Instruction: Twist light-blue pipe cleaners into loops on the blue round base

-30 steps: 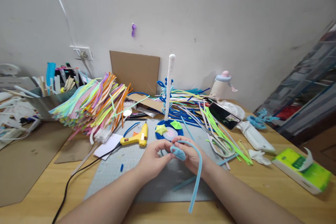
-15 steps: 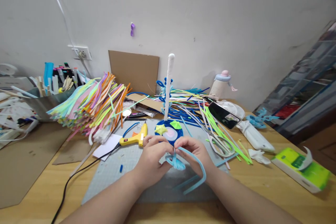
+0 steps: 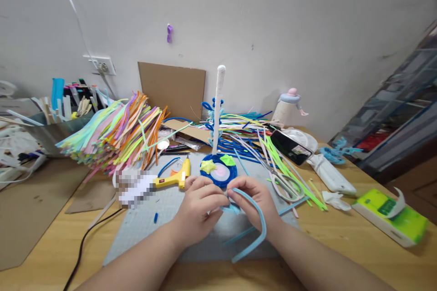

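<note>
Over the grey cutting mat (image 3: 136, 241), my left hand (image 3: 201, 207) and my right hand (image 3: 256, 202) meet, fingertips closed on a light blue pipe cleaner (image 3: 262, 223). Its long free end curves down over my right fingers; the bunched part between the hands is mostly hidden by my fingers. Just beyond stands a dark blue round base (image 3: 218, 183) with a yellow star (image 3: 207, 166), a green star (image 3: 227, 160) and a pale round centre. A white wrapped stick (image 3: 218, 109) rises behind it, with blue curled pieces beside it.
Left of my hands lies a yellow glue gun (image 3: 174, 179) with a black cord. Scissors (image 3: 287, 186) and green pipe cleaners (image 3: 278, 157) lie to the right, near a phone (image 3: 292, 147). A large multicoloured pipe cleaner bundle (image 3: 116, 136) is at left. A green tissue pack (image 3: 391, 216) sits far right.
My left fingers have moved over the bunched light blue part, which shows less now. The pipe cleaner's free end hangs slightly lower and further left. The view has shifted slightly.
</note>
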`<state>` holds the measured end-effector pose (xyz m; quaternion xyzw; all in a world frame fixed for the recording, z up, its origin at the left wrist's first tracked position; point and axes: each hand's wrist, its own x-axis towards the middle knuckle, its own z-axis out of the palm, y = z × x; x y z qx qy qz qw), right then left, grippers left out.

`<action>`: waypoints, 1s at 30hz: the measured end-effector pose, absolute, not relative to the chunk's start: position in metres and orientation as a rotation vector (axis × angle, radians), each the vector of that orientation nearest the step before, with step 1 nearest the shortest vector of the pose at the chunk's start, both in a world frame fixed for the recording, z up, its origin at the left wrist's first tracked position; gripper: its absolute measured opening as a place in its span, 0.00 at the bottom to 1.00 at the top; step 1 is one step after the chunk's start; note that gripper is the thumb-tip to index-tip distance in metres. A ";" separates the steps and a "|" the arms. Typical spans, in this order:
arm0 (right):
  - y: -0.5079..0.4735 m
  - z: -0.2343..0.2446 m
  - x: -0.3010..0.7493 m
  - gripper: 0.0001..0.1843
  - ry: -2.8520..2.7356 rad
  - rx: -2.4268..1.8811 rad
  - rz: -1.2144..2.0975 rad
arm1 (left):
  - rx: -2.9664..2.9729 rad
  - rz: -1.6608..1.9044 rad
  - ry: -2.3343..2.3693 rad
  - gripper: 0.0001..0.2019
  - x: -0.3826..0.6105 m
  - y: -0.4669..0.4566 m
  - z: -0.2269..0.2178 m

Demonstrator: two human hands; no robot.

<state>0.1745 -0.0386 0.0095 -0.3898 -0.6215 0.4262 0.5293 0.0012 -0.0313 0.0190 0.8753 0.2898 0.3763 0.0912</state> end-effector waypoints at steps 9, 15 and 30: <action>-0.044 0.010 0.172 0.03 -1.502 -0.789 0.774 | 2.560 1.368 1.183 0.09 0.002 -0.036 0.017; -0.047 0.012 0.175 0.12 -1.678 -0.689 0.551 | 2.637 1.360 1.230 0.10 0.001 -0.037 0.015; -0.050 0.013 0.182 0.15 -1.787 -0.653 0.489 | 2.550 1.447 1.301 0.08 -0.002 -0.038 0.016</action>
